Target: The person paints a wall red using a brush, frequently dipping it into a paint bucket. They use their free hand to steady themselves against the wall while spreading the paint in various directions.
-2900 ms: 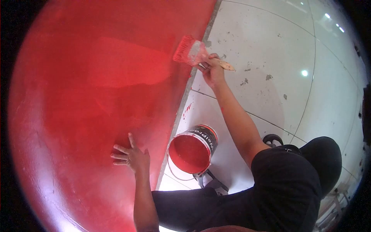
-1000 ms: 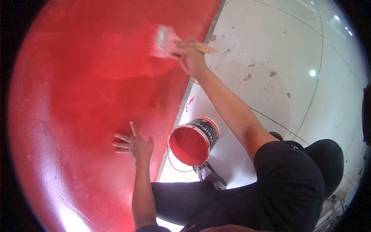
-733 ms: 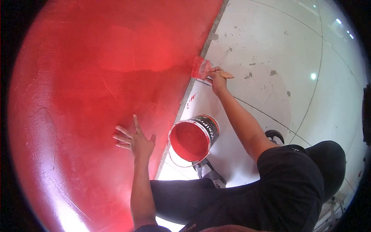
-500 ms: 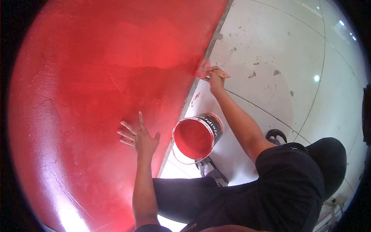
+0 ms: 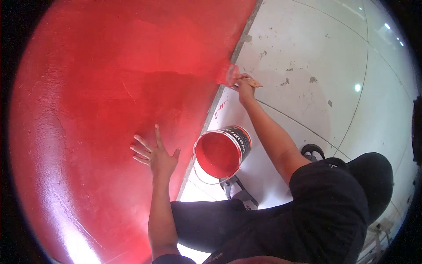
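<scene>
A paintbrush (image 5: 233,76) with a wooden handle and red-covered bristles is gripped in my right hand (image 5: 245,88). Its bristles meet the red painted surface (image 5: 110,97) right at the grey edge where the red stops. My left hand (image 5: 160,156) is spread with fingers apart over the lower part of the red surface and holds nothing. Between my two arms stands a paint bucket (image 5: 218,155) with a dark label, a wire handle hanging down and red paint inside.
Pale floor tiles (image 5: 303,48) with dark chipped marks lie to the right of the grey edge strip (image 5: 243,37). Red drips (image 5: 220,108) mark the tile above the bucket. My shoes (image 5: 237,189) are close below and to the right of the bucket.
The brush has shifted slightly left, its bristles reaching further onto the red surface. My left hand stays spread, and the whole view has drifted a little.
</scene>
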A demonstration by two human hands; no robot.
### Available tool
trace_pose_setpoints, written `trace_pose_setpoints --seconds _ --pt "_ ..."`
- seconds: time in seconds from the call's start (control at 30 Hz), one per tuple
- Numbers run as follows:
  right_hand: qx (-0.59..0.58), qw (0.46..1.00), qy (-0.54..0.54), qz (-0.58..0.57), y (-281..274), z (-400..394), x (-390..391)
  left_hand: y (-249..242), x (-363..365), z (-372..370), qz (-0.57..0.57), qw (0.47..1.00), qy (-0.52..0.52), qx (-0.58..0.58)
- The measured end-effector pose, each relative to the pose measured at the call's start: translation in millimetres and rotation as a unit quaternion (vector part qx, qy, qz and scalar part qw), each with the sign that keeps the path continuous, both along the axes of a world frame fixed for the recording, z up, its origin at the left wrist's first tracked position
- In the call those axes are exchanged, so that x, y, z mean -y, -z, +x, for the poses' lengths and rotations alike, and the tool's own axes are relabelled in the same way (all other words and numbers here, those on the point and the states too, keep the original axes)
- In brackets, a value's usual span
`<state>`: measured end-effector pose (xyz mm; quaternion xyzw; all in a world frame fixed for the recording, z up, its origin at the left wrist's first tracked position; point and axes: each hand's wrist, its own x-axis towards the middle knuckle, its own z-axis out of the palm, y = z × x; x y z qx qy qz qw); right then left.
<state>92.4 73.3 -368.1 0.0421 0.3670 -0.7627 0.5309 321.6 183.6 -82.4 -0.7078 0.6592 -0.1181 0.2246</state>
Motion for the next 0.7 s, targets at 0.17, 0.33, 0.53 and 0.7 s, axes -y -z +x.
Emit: trace_pose_setpoints --seconds 0.17,0.33,0.53,0.7 --pt "0.018 1.0 0.0 0.005 4.8 -7.1 -24.0 -3.2 -4.5 4.1 -0.015 0.999 0.042 -0.002" --pt "0.045 0.999 -0.001 -0.002 -17.5 14.1 -7.2 -7.5 -6.9 6.7 -0.014 0.998 0.054 0.001" --pt "0.116 0.935 -0.048 -0.332 -174.1 1.1 -5.4 -8.9 -8.0 3.6 -0.001 0.998 0.059 0.002" --pt "0.028 0.922 -0.056 -0.381 -216.2 7.1 22.3 -17.7 -15.4 -7.2 -0.009 0.997 0.064 -0.03"
